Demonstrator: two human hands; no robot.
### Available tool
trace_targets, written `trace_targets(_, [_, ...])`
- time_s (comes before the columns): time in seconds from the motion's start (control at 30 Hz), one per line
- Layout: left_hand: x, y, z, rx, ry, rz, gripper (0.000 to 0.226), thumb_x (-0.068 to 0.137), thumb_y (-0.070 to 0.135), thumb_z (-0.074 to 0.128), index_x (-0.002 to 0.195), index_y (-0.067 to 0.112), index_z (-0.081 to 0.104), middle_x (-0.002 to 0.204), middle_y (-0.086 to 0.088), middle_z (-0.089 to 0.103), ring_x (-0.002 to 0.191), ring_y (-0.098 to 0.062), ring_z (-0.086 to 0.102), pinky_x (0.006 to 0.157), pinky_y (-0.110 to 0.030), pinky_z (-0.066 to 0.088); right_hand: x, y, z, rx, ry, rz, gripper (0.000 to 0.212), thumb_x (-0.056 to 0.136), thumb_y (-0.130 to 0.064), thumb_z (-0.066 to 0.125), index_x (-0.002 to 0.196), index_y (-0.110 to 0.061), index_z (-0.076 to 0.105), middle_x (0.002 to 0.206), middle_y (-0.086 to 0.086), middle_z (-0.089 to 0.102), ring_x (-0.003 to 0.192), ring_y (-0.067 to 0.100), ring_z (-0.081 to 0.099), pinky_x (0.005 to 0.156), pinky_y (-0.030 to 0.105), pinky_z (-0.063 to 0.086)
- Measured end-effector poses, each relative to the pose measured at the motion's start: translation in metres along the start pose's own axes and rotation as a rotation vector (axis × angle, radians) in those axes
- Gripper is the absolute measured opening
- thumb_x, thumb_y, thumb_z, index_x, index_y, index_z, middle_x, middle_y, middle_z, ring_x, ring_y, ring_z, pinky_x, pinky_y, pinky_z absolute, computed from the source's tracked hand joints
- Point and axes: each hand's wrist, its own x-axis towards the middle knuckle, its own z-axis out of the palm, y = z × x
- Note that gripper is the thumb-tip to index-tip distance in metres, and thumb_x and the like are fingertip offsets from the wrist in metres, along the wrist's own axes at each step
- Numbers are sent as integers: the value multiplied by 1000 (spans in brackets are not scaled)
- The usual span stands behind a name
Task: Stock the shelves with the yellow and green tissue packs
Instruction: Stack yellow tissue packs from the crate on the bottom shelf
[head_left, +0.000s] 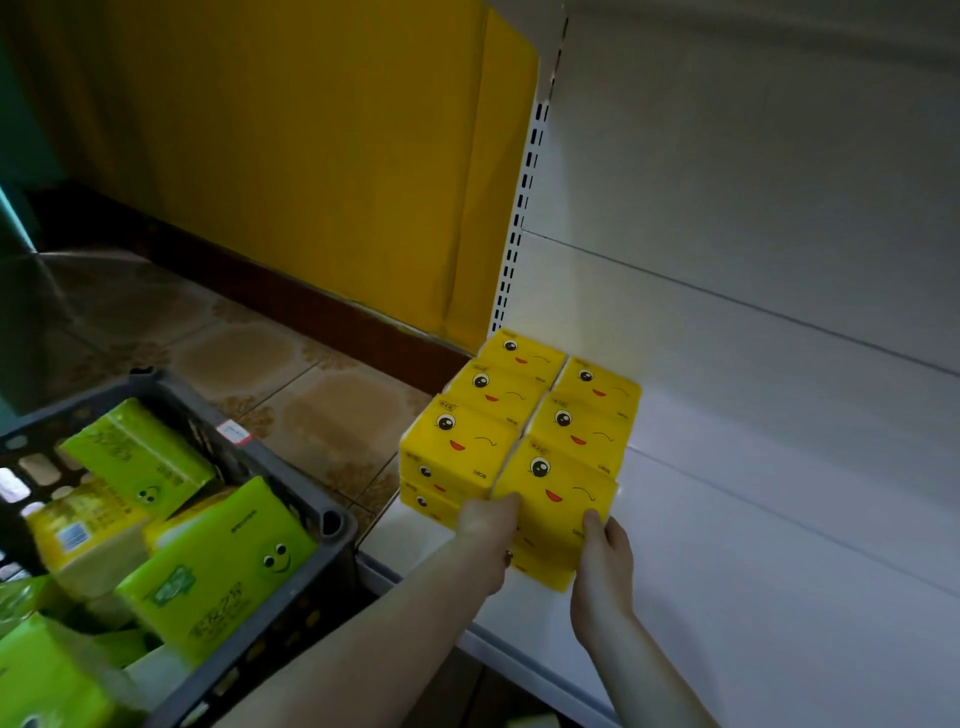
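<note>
Head view: green film-wrapped tissue packs (218, 577) lie in a dark plastic crate (332, 525). Beyond, left hand (485, 525) and right hand (605, 556) grip the sides of the front yellow smiley-faced tissue pack (558, 493) on the white metal shelf (524, 618). It is likely light, squashy and slick.

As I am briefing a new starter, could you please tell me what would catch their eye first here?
The bright yellow packs with cartoon faces stand out, stacked at the left end of the white shelf. The left hand and right hand grip the front pack of that stack from either side. At lower left, a dark crate holds green packs.
</note>
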Motion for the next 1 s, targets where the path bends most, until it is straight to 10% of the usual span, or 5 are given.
trace_targets(0.1, [8, 0, -1, 17, -15, 13, 38, 95, 15, 46, 131, 2, 41, 130, -17, 48, 117, -33, 45, 93, -43, 42, 6, 1, 3, -19, 23, 21, 23, 101, -27, 36, 117, -14, 48, 118, 10, 52, 105, 27, 49, 94, 43, 39])
trace_targets(0.4, [6, 4, -13, 207, -55, -20, 40, 96, 15, 43, 135, 4, 38, 116, -18, 50, 113, -34, 48, 92, -44, 42, -4, -13, -10, -78, 59, -49, 46, 98, -22, 45, 140, -6, 35, 143, 12, 39, 130, 28, 38, 104, 41, 32])
trace_targets(0.57, [-7, 28, -44, 556, -112, 169, 10, 93, 22, 48, 98, 14, 50, 99, -13, 50, 88, -28, 49, 72, -36, 41, -36, -33, 4, -40, 108, -319, 31, 95, -12, 50, 125, -11, 54, 129, 6, 51, 118, 22, 48, 95, 33, 39])
trace_targets(0.9, [-48, 69, -202, 437, 208, 505, 25, 91, 14, 51, 67, 14, 55, 63, -3, 59, 49, -10, 57, 50, -23, 48, -116, -36, 156, -140, -599, -312, 19, 91, -10, 55, 79, -23, 61, 86, 3, 65, 91, 23, 62, 84, 41, 51])
trace_targets(1.0, [-46, 64, -259, 276, 376, 481, 25, 92, 12, 51, 67, 15, 54, 63, -3, 56, 52, -13, 55, 53, -24, 48, -132, -36, 203, -382, -860, -434, 13, 92, -11, 53, 83, -10, 62, 75, 0, 60, 76, 15, 56, 72, 19, 46])
